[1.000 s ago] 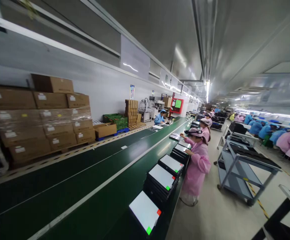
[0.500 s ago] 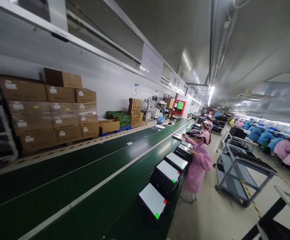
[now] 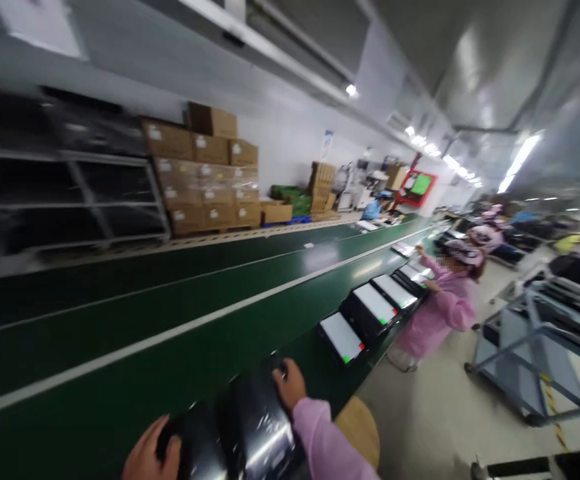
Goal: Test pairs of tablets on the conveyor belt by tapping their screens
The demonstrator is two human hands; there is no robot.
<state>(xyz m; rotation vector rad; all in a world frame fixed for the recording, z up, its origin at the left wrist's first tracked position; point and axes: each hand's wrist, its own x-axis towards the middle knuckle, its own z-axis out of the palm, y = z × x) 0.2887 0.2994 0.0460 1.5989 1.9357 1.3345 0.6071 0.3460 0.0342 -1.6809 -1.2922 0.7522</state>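
Head camera view: a dark glossy panel (image 3: pixel 250 427) is seen gripped at both ends at the near edge of a green conveyor belt (image 3: pixel 120 347), low in the frame. The left hand (image 3: pixel 150 457) is curled over the panel's near left end, and the right hand (image 3: pixel 287 385), reaching out of a pink sleeve (image 3: pixel 325 447), is closed over its far right corner with the fingers wrapped round the edge. The picture is smeared by motion, so whether the panel rests on the belt or is held just above it cannot be told. Just beyond, lit screens (image 3: pixel 343 337) are lined up along the belt's edge, where a co-worker in a pink coat (image 3: pixel 443 310) is bent over them. A grey cart (image 3: pixel 530 347) stands in the aisle, a tan round seat (image 3: pixel 357 427) sits beside the sleeve, and cardboard boxes (image 3: pixel 205 173) are stacked by the far wall. Several risks can be judged from this. The slick surface could slip from a grip taken only at the edges, and the panel could be dropped. A corner could be knocked against the nearest lit screen if swung that way.
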